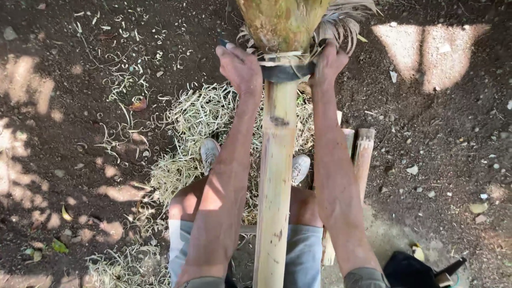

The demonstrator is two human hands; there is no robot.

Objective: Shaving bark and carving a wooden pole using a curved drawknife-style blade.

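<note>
1. Left hand (241,66) clamps one end of the dark curved blade (285,72).
2. Right hand (329,63) grips the other end.
3. Blade lies across the peeled pole (276,176), between the knees, above the shavings (194,120).

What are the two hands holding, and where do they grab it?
A curved blade across the long pale stalk. The left hand grips its left end, the right hand its right end.
</note>
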